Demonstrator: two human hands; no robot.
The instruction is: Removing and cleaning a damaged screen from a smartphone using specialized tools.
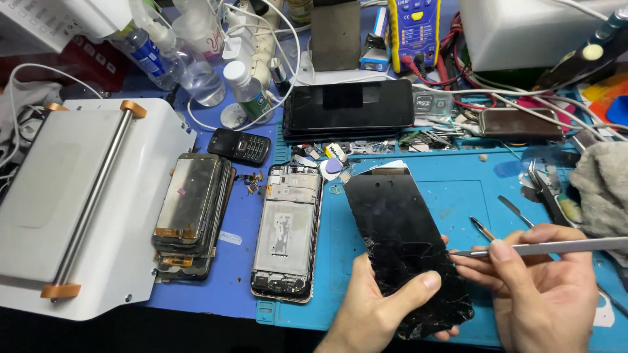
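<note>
Left hand (pixel 376 307) grips cracked screen (pixel 405 242) over blue mat (pixel 458 189).

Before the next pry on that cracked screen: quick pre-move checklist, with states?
1. Left hand grips cracked screen panel, thumb on the glass: ok.
2. Right hand holds metal spudger, pinched near the tip: ok.
3. Spudger tip at the panel's right edge: ok; whether it is under the glass, cannot tell.
4. Shattered lower glass lies close to the left hand's bare fingers: not ok.
5. Phone frame lies apart from the panel on the blue mat: ok.
</note>
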